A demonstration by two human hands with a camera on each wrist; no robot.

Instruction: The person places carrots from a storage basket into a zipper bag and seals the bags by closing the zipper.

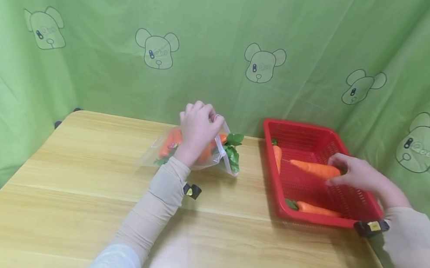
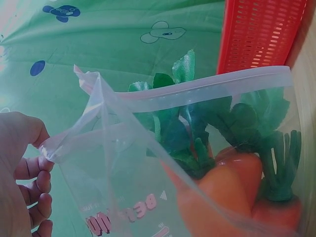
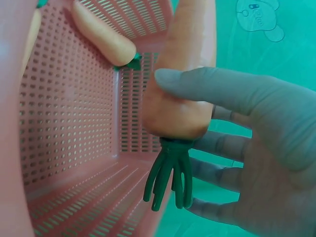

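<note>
My left hand (image 1: 199,128) pinches the top edge of a clear zip bag (image 2: 113,168) between thumb and forefinger, drawing up one side of its mouth. Inside the bag lie several orange carrots (image 2: 215,197), and their green leaves (image 1: 233,151) stick out at the opening. Over the red basket (image 1: 284,206), my right hand (image 1: 356,174) grips a carrot (image 3: 182,94) by its thick end, thumb on one side and fingers behind. This carrot's green stems (image 3: 170,168) hang free beside the fingers in the right wrist view.
Two other carrots lie in the basket: one carrot (image 1: 276,158) along the left wall, one carrot (image 1: 317,209) along the near wall. The wooden table (image 1: 73,206) carries bag and basket. A green curtain (image 1: 219,16) hangs behind and at both sides.
</note>
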